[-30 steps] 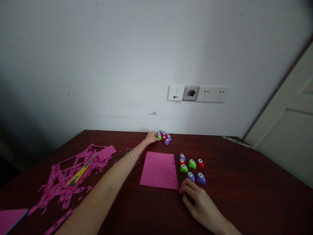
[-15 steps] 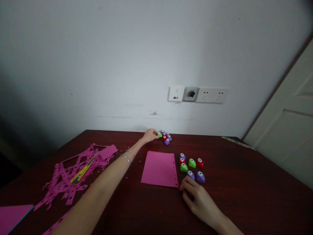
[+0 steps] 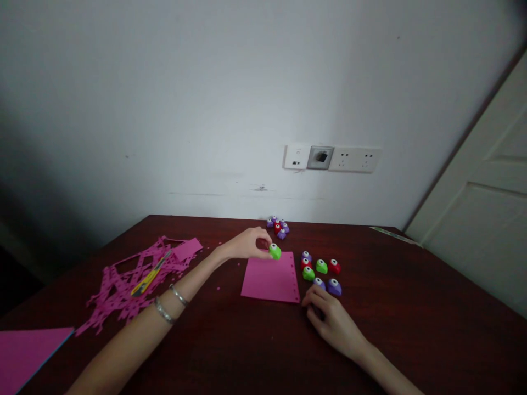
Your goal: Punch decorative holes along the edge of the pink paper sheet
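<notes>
Beside pink sheet (image 3: 263, 281): 7 punches (image 3: 321, 267) | left hand (image 3: 247, 243) holding: 1 green punch (image 3: 275, 253)

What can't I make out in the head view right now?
Head view:
- Green piece in the left hand: underside, turned away from the camera.
- Purple piece by the right hand: lower part, behind that hand.
- Middle sheet: shapes of its edge holes, too small.
- Far cluster: exact count, pieces small and overlapping.
- Lower-left sheet: left part, cut off by the picture's edge.
</notes>
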A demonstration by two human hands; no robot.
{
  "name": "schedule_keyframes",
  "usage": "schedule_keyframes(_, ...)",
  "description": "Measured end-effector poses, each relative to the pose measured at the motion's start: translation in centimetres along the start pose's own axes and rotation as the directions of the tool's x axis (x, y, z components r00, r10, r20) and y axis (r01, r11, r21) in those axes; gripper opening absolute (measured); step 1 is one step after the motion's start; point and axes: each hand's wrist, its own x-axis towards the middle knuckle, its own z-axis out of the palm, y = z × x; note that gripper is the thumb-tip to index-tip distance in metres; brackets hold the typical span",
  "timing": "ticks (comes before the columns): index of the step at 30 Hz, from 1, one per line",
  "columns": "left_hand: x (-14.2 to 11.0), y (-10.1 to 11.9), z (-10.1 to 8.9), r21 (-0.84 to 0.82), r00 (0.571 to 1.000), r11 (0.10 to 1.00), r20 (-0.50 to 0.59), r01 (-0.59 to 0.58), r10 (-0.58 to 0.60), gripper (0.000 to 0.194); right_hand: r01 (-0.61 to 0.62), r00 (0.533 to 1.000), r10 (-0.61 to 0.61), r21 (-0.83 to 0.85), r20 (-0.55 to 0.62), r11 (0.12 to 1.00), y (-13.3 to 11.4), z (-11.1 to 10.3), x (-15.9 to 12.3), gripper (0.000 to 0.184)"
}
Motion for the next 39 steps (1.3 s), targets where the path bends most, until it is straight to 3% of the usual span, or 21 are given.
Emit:
schedule_keyframes(4,-1.5,1.7,1.4,-0.011,0.991,0.997,0.110,-0.076,0.077,0.025,0.007,1.000,-0.007,0.000,-0.018,1.000,0.0,0.1,-0.1,0.020)
schedule_keyframes(13,-2.5,3.4,2.8,-0.065,0.972,0.993,0.210,-0.098,0.110,0.021,0.001,0.995,0.009,0.107,-0.098,0.994,-1.1,-0.5,0.2,0.015)
schedule_keyframes(20,-2.3,3.4,3.8,-0.043,0.967,0.991,0.217,-0.129,0.135,0.021,-0.016,0.985,0.035,0.113,-0.166,0.993,-4.1,-0.6,1.8,0.018)
schedule_keyframes(26,-2.3,3.5,3.9,-0.031,0.964,0.988,0.218,-0.151,0.154,0.021,-0.013,0.985,0.022,0.054,-0.171,0.998,-4.8,-0.3,2.6,0.013)
schedule_keyframes(32,-2.2,3.1,4.3,-0.036,0.956,0.983,0.232,-0.179,0.183,0.021,-0.115,0.985,0.122,0.058,-0.124,0.992,-5.2,-0.1,2.6,0.013)
schedule_keyframes(36,-2.3,3.2,4.1,-0.043,0.963,0.995,0.250,-0.093,0.101,0.032,-0.216,0.968,0.229,0.123,-0.104,0.969,-4.8,-0.1,2.4,0.012)
schedule_keyframes(39,-2.2,2.0,3.2,-0.055,0.974,0.997,0.220,-0.046,0.057,0.032,-0.297,0.939,0.316,0.143,-0.134,0.944,-4.3,-0.5,1.7,0.011)
